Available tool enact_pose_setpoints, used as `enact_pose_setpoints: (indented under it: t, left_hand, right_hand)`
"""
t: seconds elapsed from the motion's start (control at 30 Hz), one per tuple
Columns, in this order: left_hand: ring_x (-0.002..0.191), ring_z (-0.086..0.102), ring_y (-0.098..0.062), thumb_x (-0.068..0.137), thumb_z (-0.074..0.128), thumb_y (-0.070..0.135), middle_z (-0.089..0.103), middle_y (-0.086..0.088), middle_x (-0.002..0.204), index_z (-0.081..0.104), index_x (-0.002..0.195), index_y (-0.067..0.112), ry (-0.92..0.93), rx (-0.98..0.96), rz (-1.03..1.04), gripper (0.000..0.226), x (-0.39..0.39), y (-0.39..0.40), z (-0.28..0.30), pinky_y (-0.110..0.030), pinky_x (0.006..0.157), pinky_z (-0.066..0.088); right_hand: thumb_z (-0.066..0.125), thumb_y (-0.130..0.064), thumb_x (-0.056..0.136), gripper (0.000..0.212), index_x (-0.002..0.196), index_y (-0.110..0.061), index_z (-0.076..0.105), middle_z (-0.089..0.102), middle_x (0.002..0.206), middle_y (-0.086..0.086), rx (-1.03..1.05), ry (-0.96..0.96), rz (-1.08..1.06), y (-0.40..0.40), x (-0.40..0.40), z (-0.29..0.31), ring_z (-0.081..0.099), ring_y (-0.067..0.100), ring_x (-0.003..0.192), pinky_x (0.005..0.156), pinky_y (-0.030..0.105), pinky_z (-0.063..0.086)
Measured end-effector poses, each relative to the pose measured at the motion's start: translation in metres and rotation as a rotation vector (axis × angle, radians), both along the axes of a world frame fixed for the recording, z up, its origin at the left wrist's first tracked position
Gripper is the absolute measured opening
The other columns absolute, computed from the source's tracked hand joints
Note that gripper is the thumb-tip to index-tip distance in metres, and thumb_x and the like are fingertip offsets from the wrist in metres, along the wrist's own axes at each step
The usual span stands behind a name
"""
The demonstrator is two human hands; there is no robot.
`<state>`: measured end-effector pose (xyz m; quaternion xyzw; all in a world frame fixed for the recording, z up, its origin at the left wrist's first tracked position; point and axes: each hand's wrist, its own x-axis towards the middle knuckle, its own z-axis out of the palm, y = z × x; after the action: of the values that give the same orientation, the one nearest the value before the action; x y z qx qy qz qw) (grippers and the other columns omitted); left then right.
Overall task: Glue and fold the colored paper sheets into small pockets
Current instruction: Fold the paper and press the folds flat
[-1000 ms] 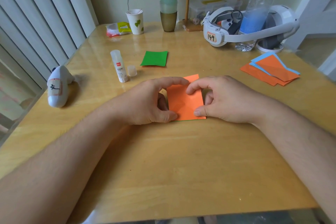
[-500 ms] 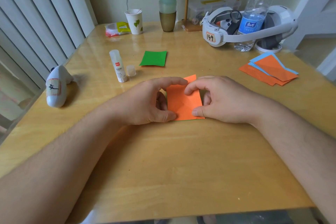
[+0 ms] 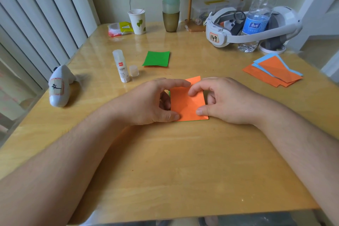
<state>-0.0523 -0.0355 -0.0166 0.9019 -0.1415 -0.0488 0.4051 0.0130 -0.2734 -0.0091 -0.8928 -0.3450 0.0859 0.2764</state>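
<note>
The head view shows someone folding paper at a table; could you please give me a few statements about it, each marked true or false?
1. Both hands rest on the orange paper. True: the left hand and the right hand press on it from either side.
2. The glue stick lies flat on its side. False: it stands upright on the table, with its cap beside it.
3. A green folded paper lies beyond the hands. True.
4. The stack of orange and blue sheets sits on the person's left. False: it lies to the right.
5. The water bottle has a red cap. False: the cap is blue.
</note>
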Motion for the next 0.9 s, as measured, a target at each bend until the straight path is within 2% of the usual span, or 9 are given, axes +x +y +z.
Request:
enact_pose_setpoints:
  t: [0.13, 0.2, 0.3, 0.4, 0.53, 0.63, 0.7, 0.77, 0.9]
  left_hand:
    - [0.067, 0.055, -0.002, 0.08, 0.089, 0.019, 0.06, 0.014, 0.078, 0.053, 0.142, 0.05, 0.008, 0.009, -0.001, 0.078, 0.0, 0.0, 0.0, -0.019, 0.07, 0.049]
    - [0.066, 0.055, -0.001, 0.08, 0.089, 0.016, 0.06, 0.025, 0.075, 0.053, 0.143, 0.047, 0.007, 0.019, -0.008, 0.078, 0.0, 0.0, 0.001, -0.016, 0.069, 0.048]
    - [0.065, 0.054, 0.0, 0.08, 0.089, 0.015, 0.058, 0.036, 0.075, 0.053, 0.145, 0.043, 0.001, 0.036, -0.009, 0.079, -0.001, -0.002, 0.002, -0.014, 0.067, 0.046]
    - [0.065, 0.054, 0.0, 0.08, 0.089, 0.015, 0.06, 0.03, 0.077, 0.053, 0.144, 0.043, 0.0, 0.027, -0.005, 0.079, -0.001, -0.002, 0.002, -0.014, 0.067, 0.046]
    - [0.067, 0.056, 0.0, 0.08, 0.089, 0.015, 0.055, 0.017, 0.087, 0.056, 0.143, 0.042, -0.028, 0.029, -0.004, 0.077, -0.003, -0.002, 0.003, -0.012, 0.068, 0.046]
    - [0.07, 0.056, 0.0, 0.079, 0.09, 0.017, 0.054, 0.016, 0.094, 0.056, 0.143, 0.043, -0.043, 0.036, -0.009, 0.076, -0.003, -0.002, 0.003, -0.012, 0.069, 0.046]
    - [0.069, 0.056, 0.001, 0.079, 0.09, 0.017, 0.054, 0.015, 0.095, 0.059, 0.139, 0.043, -0.05, 0.035, -0.007, 0.073, -0.003, -0.002, 0.003, -0.011, 0.07, 0.045]
    - [0.067, 0.055, 0.002, 0.078, 0.09, 0.016, 0.053, 0.016, 0.092, 0.062, 0.132, 0.041, -0.052, 0.024, -0.004, 0.066, -0.003, -0.002, 0.003, -0.011, 0.069, 0.045]
    - [0.062, 0.05, 0.001, 0.079, 0.09, 0.014, 0.054, 0.013, 0.081, 0.065, 0.121, 0.038, -0.031, -0.002, -0.008, 0.055, -0.002, -0.002, 0.002, -0.015, 0.066, 0.046]
  right_hand:
    - [0.084, -0.028, 0.087, 0.026, 0.105, -0.039, 0.068, 0.055, 0.066, -0.04, 0.027, 0.009, 0.006, 0.0, 0.001, -0.003, 0.056, 0.0, 0.06, 0.06, 0.018, 0.039]
    - [0.084, -0.032, 0.087, 0.022, 0.099, -0.037, 0.067, 0.055, 0.061, -0.036, 0.064, -0.003, -0.02, 0.002, 0.0, -0.004, 0.054, -0.002, 0.059, 0.057, 0.014, 0.036]
    - [0.091, -0.04, 0.075, 0.032, 0.091, -0.035, 0.064, 0.06, 0.085, -0.026, 0.052, -0.068, -0.028, 0.007, -0.003, -0.006, 0.052, -0.01, 0.069, 0.06, 0.014, 0.033]
    - [0.095, -0.036, 0.07, 0.035, 0.086, -0.034, 0.064, 0.054, 0.093, -0.014, 0.03, -0.06, 0.001, 0.007, -0.003, -0.007, 0.05, -0.006, 0.069, 0.06, 0.015, 0.034]
    - [0.095, -0.026, 0.072, 0.034, 0.087, -0.036, 0.066, 0.054, 0.09, -0.022, 0.005, 0.025, 0.004, 0.001, -0.001, -0.004, 0.051, 0.0, 0.066, 0.062, 0.02, 0.038]
    - [0.093, -0.018, 0.076, 0.033, 0.091, -0.034, 0.068, 0.055, 0.076, -0.033, -0.015, 0.095, 0.029, -0.002, -0.001, 0.0, 0.047, 0.003, 0.058, 0.059, 0.019, 0.04]
    - [0.09, -0.014, 0.08, 0.031, 0.093, -0.033, 0.069, 0.052, 0.059, -0.022, -0.001, 0.183, 0.053, -0.006, 0.002, 0.001, 0.041, 0.004, 0.053, 0.055, 0.021, 0.039]
    - [0.087, -0.017, 0.084, 0.025, 0.093, -0.033, 0.07, 0.045, 0.055, -0.014, 0.068, 0.227, 0.035, -0.007, 0.004, 0.0, 0.038, 0.008, 0.052, 0.054, 0.028, 0.037]
    - [0.087, -0.025, 0.083, 0.019, 0.085, -0.024, 0.069, 0.049, 0.048, -0.019, 0.191, 0.112, -0.055, 0.003, 0.003, -0.007, 0.041, 0.004, 0.047, 0.05, 0.019, 0.033]
